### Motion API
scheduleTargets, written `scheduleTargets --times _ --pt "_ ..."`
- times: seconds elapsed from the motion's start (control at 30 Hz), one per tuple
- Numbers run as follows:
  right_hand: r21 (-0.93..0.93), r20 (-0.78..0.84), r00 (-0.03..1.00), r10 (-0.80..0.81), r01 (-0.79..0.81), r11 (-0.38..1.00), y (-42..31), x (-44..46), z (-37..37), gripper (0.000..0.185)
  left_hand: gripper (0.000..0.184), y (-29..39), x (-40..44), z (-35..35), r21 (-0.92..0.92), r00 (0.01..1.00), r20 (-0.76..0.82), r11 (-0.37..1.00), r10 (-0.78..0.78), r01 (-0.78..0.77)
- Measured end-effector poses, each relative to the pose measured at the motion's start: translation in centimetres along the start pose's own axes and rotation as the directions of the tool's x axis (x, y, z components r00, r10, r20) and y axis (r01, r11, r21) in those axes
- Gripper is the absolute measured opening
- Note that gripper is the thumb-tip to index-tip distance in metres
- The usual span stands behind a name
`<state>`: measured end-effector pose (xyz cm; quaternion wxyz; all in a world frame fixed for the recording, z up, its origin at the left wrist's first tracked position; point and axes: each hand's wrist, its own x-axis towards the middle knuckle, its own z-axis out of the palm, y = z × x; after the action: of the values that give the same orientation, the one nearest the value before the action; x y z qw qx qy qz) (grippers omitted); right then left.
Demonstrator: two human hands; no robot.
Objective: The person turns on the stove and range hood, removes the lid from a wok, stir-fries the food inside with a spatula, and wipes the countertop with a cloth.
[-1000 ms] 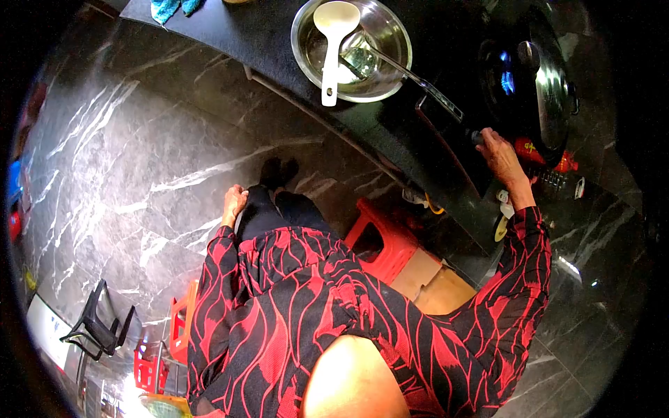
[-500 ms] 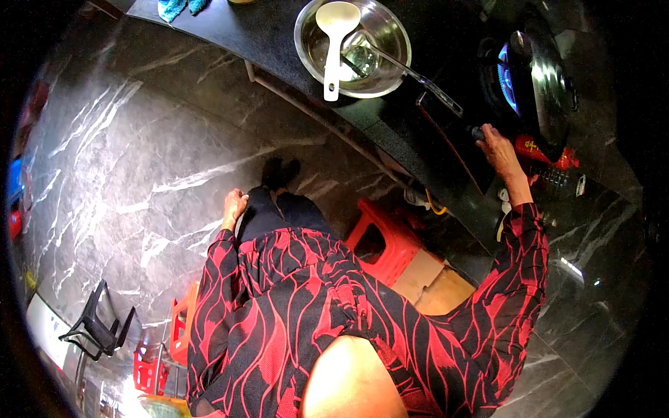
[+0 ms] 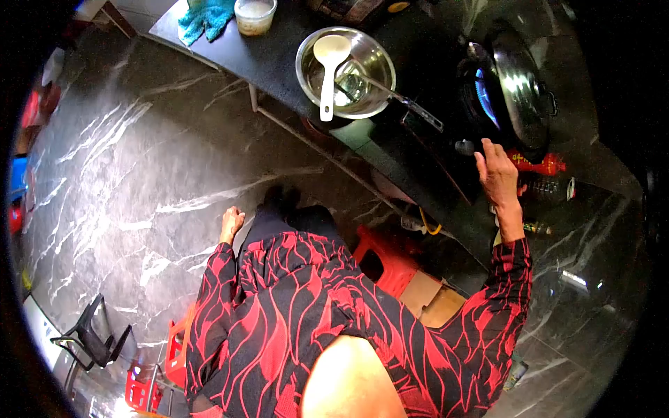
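My right hand (image 3: pixel 498 171) is off the stove knob (image 3: pixel 465 147), just to its right, with its fingers extended and nothing visible in them. Beyond it, a blue flame (image 3: pixel 486 97) burns beside a dark pan with a shiny lid (image 3: pixel 519 83). Low by my thigh hangs my left hand (image 3: pixel 232 223), its fingers curled; whether anything is inside is hidden. On the dark counter sits a metal bowl (image 3: pixel 380 66), across which lie a white spoon (image 3: pixel 331 59) and a ladle with a dark handle (image 3: pixel 421 113).
A teal cloth (image 3: pixel 208 22) and a clear tub (image 3: pixel 255 15) stand at the counter's upper left. Red packaging (image 3: pixel 540 164) lies behind my right hand. A red stool (image 3: pixel 390 265) is under the counter edge, beside cardboard (image 3: pixel 420 291). A black chair (image 3: pixel 97 334) is lower left.
My right hand has let go of the knob and its fingers have straightened. The view has shifted, so the bowl appears lower and more of the tub and counter shows.
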<state>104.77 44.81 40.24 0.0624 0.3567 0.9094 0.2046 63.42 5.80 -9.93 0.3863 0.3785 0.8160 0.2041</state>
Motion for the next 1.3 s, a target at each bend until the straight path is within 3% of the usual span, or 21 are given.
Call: scheduleTargets --times 0.03,0.1,0.13,0.17,0.23,0.27,0.33,0.37,0.4,0.43,0.5,0.57,0.63,0.73,0.8,0.87,0.97,1.0,1.13,1.23,1.3 --pt "0.009 -0.111 0.994 -0.007 0.008 1.000 0.1 0.4 -2.0 0.029 0.027 -0.5 -0.1 -0.1 0.004 1.000 0.004 1.000 0.004 -0.004" --pt "-0.006 -0.203 0.978 0.040 -0.042 0.999 0.9 1.4 -4.5 0.022 0.033 -1.5 -0.3 -0.1 0.251 0.926 -0.197 0.930 0.321 -0.269" --pt "-0.024 -0.290 0.956 0.038 -0.047 0.999 2.0 1.8 -5.6 0.022 0.036 -2.7 0.1 0.9 0.122 0.973 -0.177 0.985 0.145 -0.124" --pt "-0.047 -0.379 0.925 0.032 -0.053 0.997 3.4 2.3 -7.1 0.022 0.026 -3.0 0.7 0.1 0.071 0.997 0.068 0.997 -0.026 0.022" --pt "-0.110 -0.410 0.910 0.062 -0.117 0.987 6.0 3.2 -9.8 0.017 0.029 -4.2 1.0 0.4 0.073 0.996 0.079 0.996 -0.048 0.042" --pt "-0.158 -0.445 0.893 0.068 -0.153 0.976 7.6 3.8 -10.9 0.016 0.034 -4.6 0.9 1.2 0.180 0.959 -0.219 0.973 0.182 -0.143" --pt "-0.197 -0.521 0.850 0.077 -0.207 0.958 10.3 5.1 -13.1 0.015 0.037 -3.2 -0.2 0.8 0.209 0.889 -0.364 0.954 0.279 -0.213" --pt "-0.247 -0.519 0.849 0.100 -0.261 0.933 11.8 5.7 -14.3 0.014 0.037 -3.5 0.2 1.5 0.180 0.935 -0.333 0.982 0.119 -0.061" --pt "-0.261 -0.551 0.824 0.131 -0.319 0.911 13.5 6.5 -16.3 0.014 0.038 -2.1 0.1 0.8 0.252 0.990 -0.132 0.968 0.059 -0.025" --pt "-0.262 -0.586 0.794 0.163 -0.376 0.889 15.1 7.3 -17.7 0.015 0.034 -0.9 -0.1 0.2 0.159 1.000 0.031 0.987 0.001 -0.006" --pt "-0.217 -0.712 0.667 0.218 -0.505 0.836 17.7 8.8 -22.0 0.018 0.028 2.6 -1.3 0.3 -0.247 0.970 0.054 0.938 -0.239 0.245" --pt "-0.134 -0.805 0.559 0.201 -0.500 0.856 20.3 9.9 -26.9 0.020 0.020 5.3 -1.6 0.3 -0.285 0.977 0.076 0.935 -0.198 0.212" --pt "-0.082 -0.865 0.459 0.202 -0.527 0.846 23.1 10.5 -30.3 0.019 0.011 2.9 1.3 3.6 -0.533 0.938 0.195 0.772 -0.286 0.346" --pt "0.156 -0.860 0.313 0.404 -0.592 0.791 25.4 11.7 -34.4 0.031 0.009 6.1 0.6 2.7 -0.609 0.934 0.183 0.710 -0.308 0.354" --pt "0.131 -0.888 0.273 0.369 -0.620 0.774 20.4 12.0 -37.9 0.029 0.012 7.4 0.3 2.1 -0.616 0.947 0.138 0.724 -0.291 0.312" --pt "0.119 -0.902 0.245 0.355 -0.648 0.752 20.1 12.3 -38.1 0.027 0.011 6.8 -0.3 2.1 -0.631 0.950 0.124 0.716 -0.287 0.298" --pt "-0.328 -0.927 0.350 -0.134 -0.585 0.742 27.1 14.0 -37.2 0.021 0.011 3.7 -0.8 2.2 -0.634 0.938 0.122 0.701 -0.324 0.325" --pt "-0.398 -0.915 0.295 -0.276 -0.547 0.736 27.8 14.3 -37.2 0.017 0.011 2.8 -0.7 2.4 -0.623 0.917 0.129 0.689 -0.377 0.370" --pt "-0.298 -0.922 0.368 -0.122 -0.473 0.829 24.3 12.8 -38.8 0.028 0.016 1.0 -2.8 1.0 -0.355 0.893 0.120 0.821 -0.433 0.446" --pt "-0.256 -0.964 0.191 -0.187 -0.468 0.846 24.6 12.8 -38.8 0.045 0.015 1.0 -3.3 -0.3 -0.393 0.887 0.095 0.802 -0.452 0.450" --pt "-0.390 -0.902 0.399 -0.165 -0.588 0.709 25.2 12.8 -39.0 0.059 0.015 1.5 -3.2 -1.0 -0.455 0.891 0.075 0.779 -0.449 0.431"
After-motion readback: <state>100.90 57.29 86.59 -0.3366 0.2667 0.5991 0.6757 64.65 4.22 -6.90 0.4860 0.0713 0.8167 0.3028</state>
